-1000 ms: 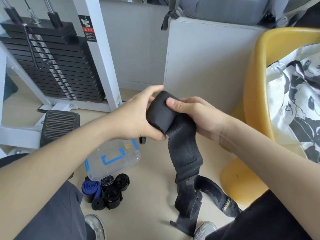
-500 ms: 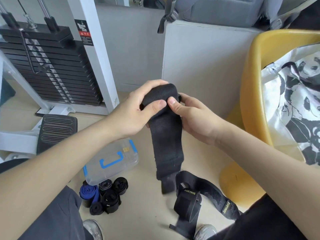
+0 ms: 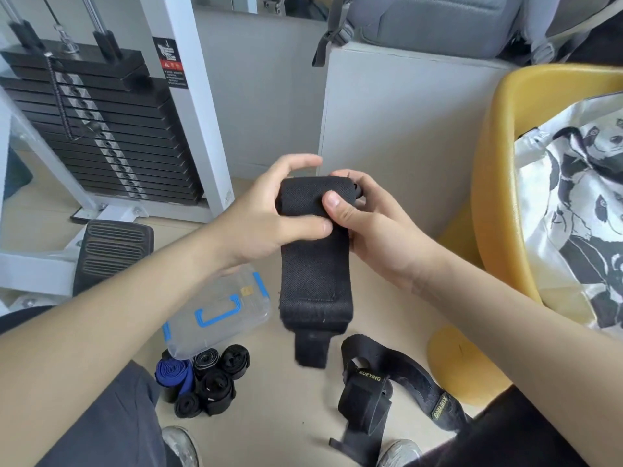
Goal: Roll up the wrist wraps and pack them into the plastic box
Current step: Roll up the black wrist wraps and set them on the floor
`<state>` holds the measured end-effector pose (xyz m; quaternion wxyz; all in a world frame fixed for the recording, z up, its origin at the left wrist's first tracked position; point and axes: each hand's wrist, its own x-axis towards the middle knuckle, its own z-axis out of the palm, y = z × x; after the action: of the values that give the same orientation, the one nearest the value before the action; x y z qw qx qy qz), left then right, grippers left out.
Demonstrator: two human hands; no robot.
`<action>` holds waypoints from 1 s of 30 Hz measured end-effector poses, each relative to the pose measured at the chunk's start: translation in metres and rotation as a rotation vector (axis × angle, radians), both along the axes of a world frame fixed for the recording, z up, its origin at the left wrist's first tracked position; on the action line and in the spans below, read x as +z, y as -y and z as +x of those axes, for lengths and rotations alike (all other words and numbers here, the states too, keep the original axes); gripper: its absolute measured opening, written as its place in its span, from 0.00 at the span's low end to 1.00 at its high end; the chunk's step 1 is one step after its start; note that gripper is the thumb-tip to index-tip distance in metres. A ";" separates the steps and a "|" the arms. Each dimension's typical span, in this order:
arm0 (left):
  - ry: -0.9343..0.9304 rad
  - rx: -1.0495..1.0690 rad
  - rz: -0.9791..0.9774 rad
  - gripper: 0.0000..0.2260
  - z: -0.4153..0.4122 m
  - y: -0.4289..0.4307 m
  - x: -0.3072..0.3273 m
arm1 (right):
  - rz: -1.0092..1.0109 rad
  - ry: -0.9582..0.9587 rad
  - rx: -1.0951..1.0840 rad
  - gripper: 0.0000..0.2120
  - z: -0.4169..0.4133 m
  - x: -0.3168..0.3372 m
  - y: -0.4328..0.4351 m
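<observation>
A black wrist wrap [image 3: 315, 278] is partly rolled, its roll held between both hands at chest height and its loose tail hanging down above the floor. My left hand [image 3: 266, 214] grips the roll from the left, thumb under it. My right hand [image 3: 367, 220] holds the right end, thumb pressed on the front of the roll. The clear plastic box [image 3: 219, 315] with blue clips lies closed on the floor under my left forearm. Several rolled wraps [image 3: 205, 379], black ones and a blue one, sit in a cluster in front of the box. Another black wrap [image 3: 387, 382] lies unrolled on the floor.
A weight-stack machine [image 3: 94, 123] with a white frame stands at the left. A white block [image 3: 397, 129] stands behind my hands. At the right is a yellow chair [image 3: 495, 197] with a panda-print bag [image 3: 580, 214] on it. My shoes show at the bottom edge.
The roll has grown thicker and turned level between my hands. The hanging tail has become shorter and lifted off the floor, away from the unrolled wrap.
</observation>
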<state>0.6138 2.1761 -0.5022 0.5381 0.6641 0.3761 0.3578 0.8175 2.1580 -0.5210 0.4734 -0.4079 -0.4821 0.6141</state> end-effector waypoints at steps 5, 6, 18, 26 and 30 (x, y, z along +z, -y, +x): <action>0.206 -0.079 -0.287 0.23 0.002 -0.002 0.001 | 0.062 0.040 -0.013 0.21 0.000 0.004 0.001; 0.222 -0.084 -0.332 0.24 0.002 -0.003 0.002 | 0.071 0.061 -0.009 0.20 -0.001 0.005 0.001; 0.168 0.104 -0.253 0.25 0.000 0.000 -0.002 | -0.105 0.143 0.042 0.24 -0.008 0.003 0.011; 0.202 0.104 -0.221 0.17 -0.001 -0.007 -0.007 | -0.137 0.119 0.030 0.19 -0.003 0.000 0.007; 0.099 0.278 -0.161 0.20 0.000 -0.012 -0.009 | -0.181 0.200 0.021 0.29 -0.003 0.000 0.007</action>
<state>0.6141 2.1876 -0.5117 0.5526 0.5419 0.4649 0.4298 0.8145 2.1506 -0.5209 0.3780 -0.5030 -0.4737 0.6162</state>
